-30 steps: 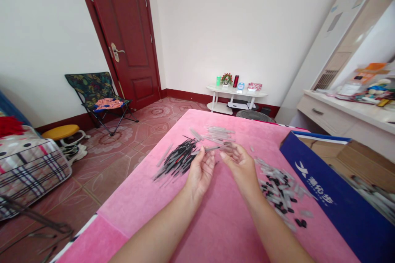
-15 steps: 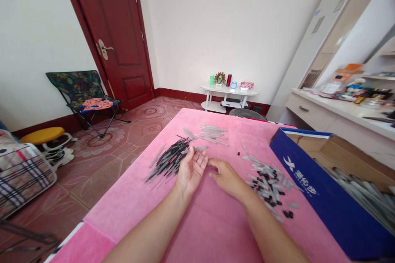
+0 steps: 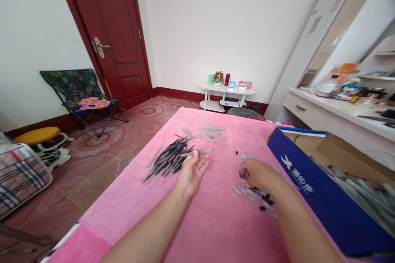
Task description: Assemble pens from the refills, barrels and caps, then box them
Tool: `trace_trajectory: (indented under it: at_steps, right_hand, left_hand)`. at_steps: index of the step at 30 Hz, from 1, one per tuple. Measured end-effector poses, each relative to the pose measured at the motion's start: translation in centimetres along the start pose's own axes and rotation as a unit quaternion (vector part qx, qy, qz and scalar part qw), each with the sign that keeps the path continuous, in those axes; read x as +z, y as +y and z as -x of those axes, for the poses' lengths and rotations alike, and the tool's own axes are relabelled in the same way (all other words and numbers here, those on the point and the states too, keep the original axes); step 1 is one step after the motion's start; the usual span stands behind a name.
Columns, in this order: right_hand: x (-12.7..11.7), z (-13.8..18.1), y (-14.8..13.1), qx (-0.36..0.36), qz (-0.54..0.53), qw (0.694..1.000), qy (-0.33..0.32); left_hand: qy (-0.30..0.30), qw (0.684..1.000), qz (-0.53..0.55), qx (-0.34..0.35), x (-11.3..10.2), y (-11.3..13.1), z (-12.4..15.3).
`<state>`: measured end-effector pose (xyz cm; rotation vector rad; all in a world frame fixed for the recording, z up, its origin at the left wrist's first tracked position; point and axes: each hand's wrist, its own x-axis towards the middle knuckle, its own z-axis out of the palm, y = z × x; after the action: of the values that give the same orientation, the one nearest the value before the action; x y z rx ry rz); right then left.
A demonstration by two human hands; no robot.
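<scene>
My left hand [image 3: 191,171] rests palm up on the pink cloth [image 3: 216,222], fingers loosely stretched, with a grey pen tube [image 3: 200,151] pinched at its thumb and fingertips. Just left of it lies a heap of black refills [image 3: 168,159]. My right hand [image 3: 258,174] is curled, knuckles up, over a scatter of small grey and black caps [image 3: 256,194]; its fingertips are closed, and what they hold is hidden. More grey tubes [image 3: 210,132] lie farther back on the cloth.
A blue cardboard box [image 3: 296,169] full of pens stands at the right edge of the table. Beyond it is a dresser [image 3: 327,115]. A white side table [image 3: 226,89], a folding chair [image 3: 80,90], a yellow stool [image 3: 37,135] and a red door [image 3: 114,33] stand around the floor.
My right hand has left my left hand at the middle and moved right onto the pile of caps, curling shut. My left hand has sunk onto the cloth, still holding the grey tube.
</scene>
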<state>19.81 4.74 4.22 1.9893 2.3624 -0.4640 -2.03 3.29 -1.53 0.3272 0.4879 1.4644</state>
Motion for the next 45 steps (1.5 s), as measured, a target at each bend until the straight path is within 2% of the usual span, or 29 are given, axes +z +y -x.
trace_trajectory:
  at_steps: [3,5,8,10,12,14,16,23,26,30,33,36,38,40,42,45]
  right_hand:
    - [0.0,-0.4,-0.4,-0.03,-0.021,0.998,0.055]
    - [-0.3,-0.8,-0.8,-0.077,-0.115,0.983,0.119]
    - [-0.6,-1.2,-2.1,-0.108,-0.332,0.916,0.199]
    - [-0.6,-1.2,-3.2,-0.098,-0.473,0.855,0.19]
    - [-0.4,-1.2,-4.1,-0.085,-0.576,0.798,0.151]
    - [-0.1,-1.1,-4.6,-0.075,-0.629,0.763,0.127]
    - [0.2,-1.1,-4.8,-0.071,-0.648,0.749,0.119]
    - [0.7,-1.1,-5.3,-0.094,-0.663,0.734,0.113]
    - [1.2,-1.6,-5.1,-0.081,-0.644,0.748,0.138]
    - [2.6,-2.4,-4.6,-0.076,-0.55,0.81,0.187]
    - [4.1,-2.7,-4.8,-0.086,-0.506,0.847,0.141]
    - [4.7,-2.7,-5.0,-0.128,-0.447,0.881,0.087]
    - [3.9,-2.5,-4.3,-0.16,-0.374,0.912,0.057]
    - [2.3,-2.1,-2.7,-0.163,-0.294,0.94,0.05]
    - [0.4,-1.5,-0.1,-0.122,-0.222,0.965,0.071]
    - [-1.7,-0.7,4.3,-0.008,-0.132,0.985,0.109]
  left_hand:
    - [0.0,1.0,0.0,0.007,0.1,-0.1,0.1]
    - [-0.004,1.0,-0.004,0.01,0.2,-0.2,0.2]
    - [-0.007,1.0,-0.013,0.01,0.3,-0.3,0.3]
    - [-0.008,1.0,-0.017,0.011,0.3,-0.3,0.3]
    - [-0.009,1.0,-0.019,0.013,0.2,-0.4,0.3]
    - [-0.012,1.0,-0.02,0.016,0.2,-0.4,0.3]
    - [-0.014,1.0,-0.02,0.019,0.1,-0.4,0.4]
    - [-0.019,0.999,-0.02,0.019,0.2,-0.4,0.5]
    - [-0.011,1.0,-0.02,0.018,0.3,-0.4,0.5]
    - [0.003,1.0,-0.02,0.014,0.3,-0.3,0.4]
    - [0.003,1.0,-0.018,0.009,0.4,-0.2,0.4]
    - [0.004,1.0,-0.015,0.008,0.5,-0.2,0.5]
    - [0.003,1.0,-0.014,0.008,0.5,-0.2,0.5]
    - [0.0,1.0,-0.013,0.009,0.4,-0.2,0.5]
    - [-0.003,1.0,-0.012,0.01,0.3,-0.2,0.5]
    - [-0.001,1.0,-0.015,0.009,0.2,-0.3,0.5]
